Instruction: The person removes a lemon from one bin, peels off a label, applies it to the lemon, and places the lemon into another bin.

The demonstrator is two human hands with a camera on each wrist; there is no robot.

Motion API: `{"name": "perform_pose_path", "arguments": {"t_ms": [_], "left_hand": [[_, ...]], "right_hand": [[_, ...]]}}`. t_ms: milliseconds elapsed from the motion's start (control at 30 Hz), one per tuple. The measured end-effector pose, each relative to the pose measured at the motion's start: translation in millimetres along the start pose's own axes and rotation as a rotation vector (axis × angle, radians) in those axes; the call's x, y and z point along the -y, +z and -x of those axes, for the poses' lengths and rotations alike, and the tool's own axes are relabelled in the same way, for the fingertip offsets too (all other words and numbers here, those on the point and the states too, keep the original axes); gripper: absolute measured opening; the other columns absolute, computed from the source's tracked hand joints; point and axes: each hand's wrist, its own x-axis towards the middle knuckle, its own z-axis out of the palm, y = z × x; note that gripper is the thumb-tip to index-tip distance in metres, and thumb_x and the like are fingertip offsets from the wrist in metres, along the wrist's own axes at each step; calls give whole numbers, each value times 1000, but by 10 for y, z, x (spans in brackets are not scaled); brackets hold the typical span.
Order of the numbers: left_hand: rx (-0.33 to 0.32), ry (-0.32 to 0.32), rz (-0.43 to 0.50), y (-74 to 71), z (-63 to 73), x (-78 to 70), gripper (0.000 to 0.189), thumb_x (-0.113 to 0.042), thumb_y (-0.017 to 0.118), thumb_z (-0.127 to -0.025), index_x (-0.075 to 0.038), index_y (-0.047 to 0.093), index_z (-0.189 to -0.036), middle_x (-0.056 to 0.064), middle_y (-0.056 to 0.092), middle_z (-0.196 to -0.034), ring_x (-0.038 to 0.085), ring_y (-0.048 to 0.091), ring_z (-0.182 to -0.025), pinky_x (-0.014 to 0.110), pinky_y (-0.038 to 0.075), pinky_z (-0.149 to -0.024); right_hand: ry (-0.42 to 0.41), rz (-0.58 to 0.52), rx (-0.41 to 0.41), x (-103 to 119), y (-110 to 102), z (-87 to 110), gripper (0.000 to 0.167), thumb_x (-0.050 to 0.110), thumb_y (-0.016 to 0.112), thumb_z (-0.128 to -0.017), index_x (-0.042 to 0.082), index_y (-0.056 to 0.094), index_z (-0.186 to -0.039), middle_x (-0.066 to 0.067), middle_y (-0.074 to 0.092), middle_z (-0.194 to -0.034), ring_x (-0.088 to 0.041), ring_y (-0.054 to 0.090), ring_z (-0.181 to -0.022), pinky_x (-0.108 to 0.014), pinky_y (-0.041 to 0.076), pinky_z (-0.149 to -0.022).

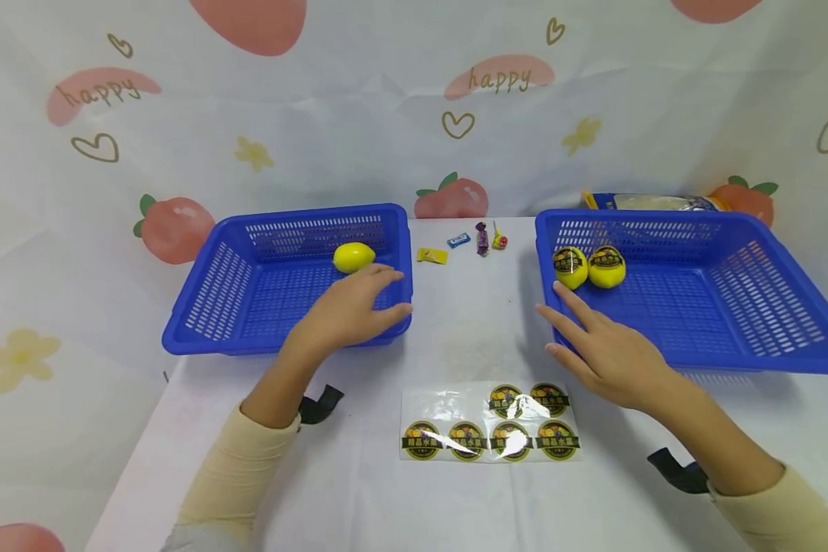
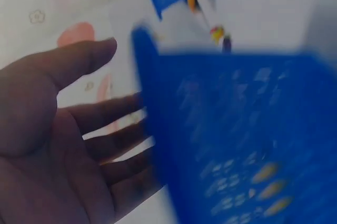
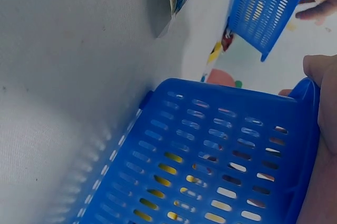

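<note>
My left hand [image 1: 348, 310] hovers over the right part of the left blue basket [image 1: 224, 337], fingers extended and thumb apart, holding nothing. Just beyond its fingers lies a plain lemon [image 1: 354, 257] in that basket. The left wrist view shows the palm [image 2: 58, 150] beside the blurred basket wall. At the near left corner of the right blue basket [image 1: 752, 360], my right hand [image 1: 610, 356] spreads its fingers and grips nothing; whether it touches the rim is unclear. Two lemons [image 1: 606, 270] with round black labels sit side by side at this basket's left end.
A clear sheet of round fruit stickers [image 1: 448, 410] lies on the white table between the arms. Behind it are a yellow packet [image 1: 432, 256], a blue wrapped candy [image 1: 458, 240], a purple candy [image 1: 482, 239] and a lollipop [image 1: 500, 240]. A bag [image 1: 655, 202] stands behind the right basket.
</note>
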Motion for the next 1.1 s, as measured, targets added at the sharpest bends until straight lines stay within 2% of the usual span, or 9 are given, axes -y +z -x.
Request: {"name": "perform_pose_path", "arguments": {"t_ms": [200,367,500,600,733,833,933,1033,1100], "left_hand": [[69,-65,-69,-458,-237,90,59,-39,61,-99,-7,50,-147,13,47,-150,33,38,-141,53,32,-113],[168,-149,-168,-665,-553,187,60,-37,60,-99,-5,47,-148,16,47,-150,36,40,-139,55,33,-112],[289,-258,-216,-704,-821,268,61,-32,59,-99,-3,43,-150,18,44,-151,38,39,-138,56,33,-111],[429,-335,-260,-664,-984,354,65,-32,57,-100,-1,36,-153,21,35,-156,40,34,-141,57,31,-112],[589,-333,-309,-561,-1122,503,69,-32,53,-101,1,28,-156,22,26,-159,40,26,-145,53,29,-114],[588,-296,-261,-483,-1163,580,56,-30,54,-101,-1,43,-147,19,43,-148,36,39,-136,49,37,-109],[533,-264,-194,-441,-1172,615,25,-25,58,-99,-3,61,-109,12,57,-106,29,52,-107,40,45,-92],[470,-232,-207,-428,-1164,631,18,-16,62,-96,-7,53,-83,5,48,-83,25,49,-87,36,41,-78],[440,-249,-177,-421,-1158,642,15,-8,64,-94,-7,54,-84,6,49,-83,24,49,-84,35,44,-76]], "right_hand": [[2,5,0,-1,10,-5,54,38,50,-105,14,43,-153,-12,18,-165,-44,57,-121,-54,55,-74],[2,9,-1,-8,16,-7,53,38,50,-105,14,44,-152,-13,19,-165,-43,58,-119,-51,56,-71],[4,9,-1,-19,21,1,53,38,51,-105,14,44,-152,-13,19,-165,-42,57,-121,-50,56,-70],[8,8,0,-21,24,5,53,38,51,-105,14,44,-152,-12,19,-165,-42,58,-120,-48,56,-67],[14,3,5,-18,35,2,53,39,50,-105,15,44,-152,-12,19,-165,-41,60,-117,-44,54,-62],[17,1,5,-17,38,3,53,39,49,-105,15,44,-152,-12,19,-165,-41,60,-117,-43,54,-61],[20,6,-2,-20,35,9,53,39,50,-105,16,44,-152,-12,19,-165,-41,60,-117,-44,54,-62],[19,14,-11,-23,38,5,53,39,50,-105,16,44,-152,-11,19,-165,-41,60,-116,-43,54,-61],[16,16,-15,-25,43,0,53,39,50,-105,15,45,-152,-11,20,-165,-41,61,-116,-43,54,-61]]}}
